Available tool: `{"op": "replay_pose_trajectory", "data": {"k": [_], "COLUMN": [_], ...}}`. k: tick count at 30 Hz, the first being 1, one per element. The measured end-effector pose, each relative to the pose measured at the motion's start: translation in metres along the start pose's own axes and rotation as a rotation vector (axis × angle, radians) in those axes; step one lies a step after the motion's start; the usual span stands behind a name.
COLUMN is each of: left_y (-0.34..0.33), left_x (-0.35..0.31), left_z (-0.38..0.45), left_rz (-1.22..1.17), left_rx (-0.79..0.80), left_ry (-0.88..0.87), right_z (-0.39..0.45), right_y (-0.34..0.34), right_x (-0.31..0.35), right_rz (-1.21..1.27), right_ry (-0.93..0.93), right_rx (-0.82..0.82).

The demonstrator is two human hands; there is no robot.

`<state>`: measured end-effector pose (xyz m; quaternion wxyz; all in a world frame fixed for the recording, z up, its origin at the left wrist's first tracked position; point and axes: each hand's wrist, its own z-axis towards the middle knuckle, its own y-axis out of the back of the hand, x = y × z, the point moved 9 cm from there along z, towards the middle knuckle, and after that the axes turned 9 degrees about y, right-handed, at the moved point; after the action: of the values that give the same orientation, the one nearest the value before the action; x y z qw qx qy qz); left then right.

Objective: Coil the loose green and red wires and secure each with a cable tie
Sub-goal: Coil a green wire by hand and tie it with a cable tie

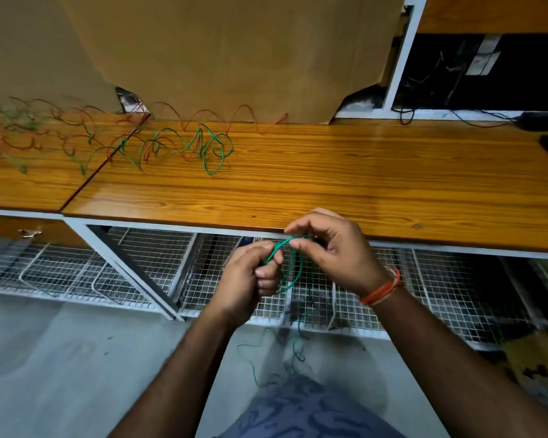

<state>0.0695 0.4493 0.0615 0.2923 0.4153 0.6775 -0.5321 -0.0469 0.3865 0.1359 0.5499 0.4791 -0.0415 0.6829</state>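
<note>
Both hands work in front of the wooden table's (329, 184) near edge. My left hand (247, 279) grips a small loop of green wire (295, 267) in curled fingers. My right hand (329, 248) pinches the same loop at its top between thumb and forefinger. The wire's loose tail (266, 352) hangs down toward the floor below the hands. A tangle of loose green wire (209, 147) lies on the table at the back left. Red wire (203, 116) loops along the table's far edge, mixed with the green. No cable tie is visible.
A large cardboard sheet (234, 52) stands behind the table. White wire-mesh baskets (159, 257) sit under the tabletop. Black cables and an adapter (538, 120) lie at the far right. A second table (29, 178) adjoins on the left.
</note>
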Motion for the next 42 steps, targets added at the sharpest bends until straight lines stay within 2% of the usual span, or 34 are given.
{"op": "replay_pose_trajectory", "data": {"k": [2,5,9,16,20,22,26,32,39,40,42], "left_y": [0.002,0.001,0.000,-0.002,-0.013,-0.015,-0.012,0.012,0.060,0.061,0.061], "left_x": [0.002,0.005,0.007,0.017,0.019,0.018,0.017,-0.004,-0.024,-0.023,-0.018], "left_z": [-0.002,-0.007,-0.013,-0.029,-0.032,-0.033,-0.032,-0.033,-0.039,-0.037,-0.033], "left_rz": [-0.125,-0.229,-0.210,-0.317,-0.345,-0.354,-0.358,-0.606,-0.718,-0.718,-0.702], "left_rx": [0.053,0.108,0.132,0.166,0.334,0.365,0.284,0.259,-0.037,-0.052,-0.077], "left_ry": [0.023,0.056,0.050,0.227,0.271,0.274,0.251,0.108,-0.061,-0.067,-0.062], "right_z": [-0.005,-0.018,-0.031,-0.033,-0.033,-0.036,-0.040,-0.083,-0.133,-0.132,-0.121], "right_y": [-0.007,-0.033,-0.053,-0.057,-0.057,-0.059,-0.058,-0.044,0.006,0.010,0.009], "right_x": [-0.019,-0.030,-0.025,-0.013,-0.004,-0.005,-0.006,-0.047,-0.080,-0.076,-0.061], "right_rz": [0.109,0.253,0.488,0.476,0.494,0.494,0.496,0.430,0.199,0.166,0.077], "right_ry": [-0.143,-0.283,-0.404,-0.358,-0.312,-0.318,-0.320,-0.445,-0.543,-0.516,-0.405], "right_rx": [0.020,0.169,0.183,0.286,0.305,0.275,0.166,0.068,-0.236,-0.227,-0.111]}}
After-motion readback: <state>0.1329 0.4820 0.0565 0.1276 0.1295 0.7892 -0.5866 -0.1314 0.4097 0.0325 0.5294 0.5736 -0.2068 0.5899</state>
